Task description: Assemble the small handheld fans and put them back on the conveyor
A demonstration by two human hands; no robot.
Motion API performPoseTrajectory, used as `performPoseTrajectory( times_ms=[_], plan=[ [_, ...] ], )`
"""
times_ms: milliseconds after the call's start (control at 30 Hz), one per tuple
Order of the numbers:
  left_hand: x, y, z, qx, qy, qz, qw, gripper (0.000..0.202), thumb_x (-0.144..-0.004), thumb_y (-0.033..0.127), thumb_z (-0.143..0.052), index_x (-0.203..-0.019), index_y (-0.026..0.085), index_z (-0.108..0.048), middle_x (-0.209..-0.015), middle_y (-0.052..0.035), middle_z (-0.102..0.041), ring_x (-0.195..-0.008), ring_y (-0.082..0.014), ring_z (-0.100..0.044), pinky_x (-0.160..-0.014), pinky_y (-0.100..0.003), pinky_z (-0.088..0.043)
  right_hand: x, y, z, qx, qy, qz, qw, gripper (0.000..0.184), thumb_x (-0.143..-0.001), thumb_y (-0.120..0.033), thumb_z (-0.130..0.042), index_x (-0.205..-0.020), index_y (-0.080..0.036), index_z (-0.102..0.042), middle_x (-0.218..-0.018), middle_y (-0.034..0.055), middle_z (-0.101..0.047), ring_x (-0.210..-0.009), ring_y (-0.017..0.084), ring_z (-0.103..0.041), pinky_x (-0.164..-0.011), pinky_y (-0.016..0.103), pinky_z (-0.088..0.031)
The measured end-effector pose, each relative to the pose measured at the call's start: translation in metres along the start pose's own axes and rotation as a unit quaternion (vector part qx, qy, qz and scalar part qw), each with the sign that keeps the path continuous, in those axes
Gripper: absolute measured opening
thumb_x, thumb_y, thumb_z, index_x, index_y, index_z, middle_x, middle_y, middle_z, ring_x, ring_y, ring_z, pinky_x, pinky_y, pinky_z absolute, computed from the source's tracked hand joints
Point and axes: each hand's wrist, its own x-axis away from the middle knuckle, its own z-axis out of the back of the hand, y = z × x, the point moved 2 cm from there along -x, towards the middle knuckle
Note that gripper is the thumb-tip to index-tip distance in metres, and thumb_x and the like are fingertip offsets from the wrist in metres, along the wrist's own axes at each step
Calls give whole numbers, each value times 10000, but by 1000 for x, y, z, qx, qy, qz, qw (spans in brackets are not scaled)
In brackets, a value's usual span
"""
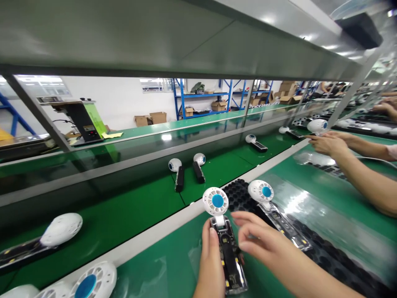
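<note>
A handheld fan with a white round head and blue hub (216, 201) lies on the green mat, its black handle open and showing a circuit board (230, 260). My left hand (211, 265) grips the handle's left side, thumb near the neck. My right hand (263, 242) hovers at the handle's right side, fingers curled and pinched toward it; whether it holds anything is unclear. A second identical fan (261, 191) lies just right, on a black dimpled tray (238, 194).
Green conveyor belt (130, 215) runs left to right, carrying several fans (177, 171), (199, 164), (254, 142). More fans lie at bottom left (62, 229), (93, 283). A co-worker's arms (341, 149) work at the right. Overhead shelf, boxes and blue racks behind.
</note>
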Motion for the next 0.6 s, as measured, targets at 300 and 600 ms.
performPoseTrajectory(
  times_ms=[300,600],
  plan=[
    [1,-1,2,-73,43,-16,996,525,-781,548,-452,-1182,211,-489,-1261,-85,-524,-1220,-273,-397,-994,-366,-316,-19,-13,-9,94,-23,13,995,147,-814,-157,-453,-694,-225,-504,-959,5,-546,-779,149,-559,-937,333,-363],
    [4,6,-2,-154,36,-3,987,474,-839,467,-334,-1214,191,-422,-1307,-91,-477,-1219,-242,-395,-1020,-376,-268,-17,-15,-8,121,-21,3,992,168,-810,-111,-452,-681,-215,-479,-887,-15,-519,-711,123,-503,-919,322,-348]
  ],
)
